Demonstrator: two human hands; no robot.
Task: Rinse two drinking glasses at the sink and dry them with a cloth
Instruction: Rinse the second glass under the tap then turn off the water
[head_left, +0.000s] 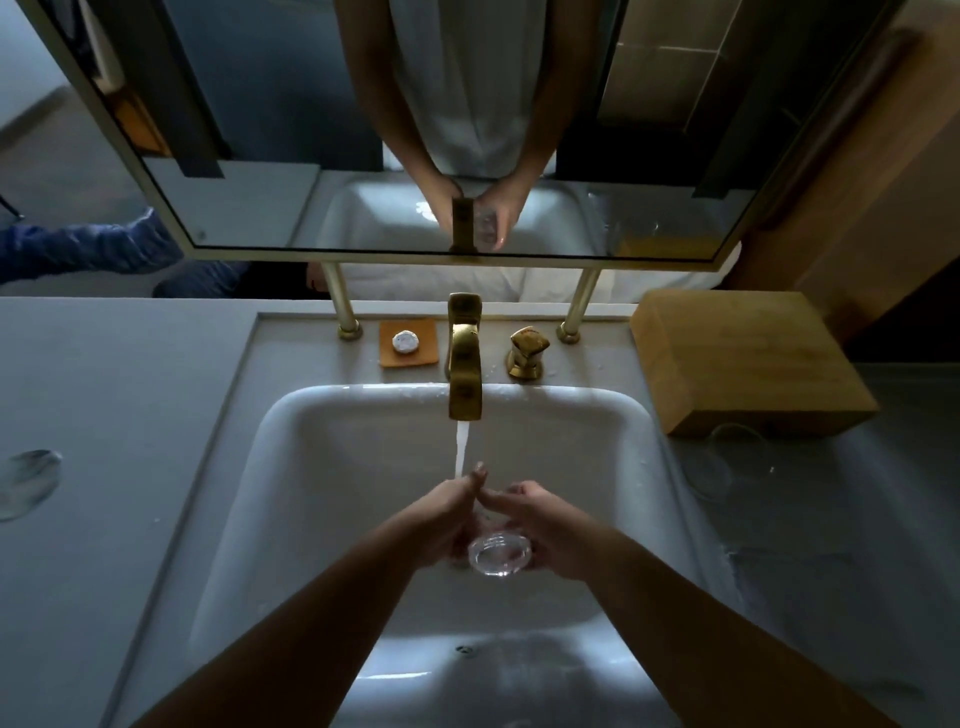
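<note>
- A clear drinking glass (500, 556) was held over the white sink basin (322, 499), tipped so its thick base faced the camera
- The glass was clamped between both hands: left hand (451, 519) wrapped on its left side, right hand (545, 530) on its right side, fingertips meeting above it
- Whether any water was inside the held glass could not be told
- A water stream (461, 452) was seen running from the gold faucet (465, 374), landing at the left hand's thumb, just behind the glass
- A second glass (727, 462) was seen on the counter (104, 415) right of the basin, just in front of a wooden box (743, 358); its orientation and contents could not be made out
- A gold handle (527, 351) was mounted right of the faucet
- An orange dish (408, 343) was placed left of the faucet, with a small round white item (405, 341) in it
- The drain (464, 649) was visible at the near part of the basin floor
- A transparent wet-looking patch (28, 480) was noted on the counter far left
- The hands and glass were reflected in the mirror (260, 208) above the sink
</note>
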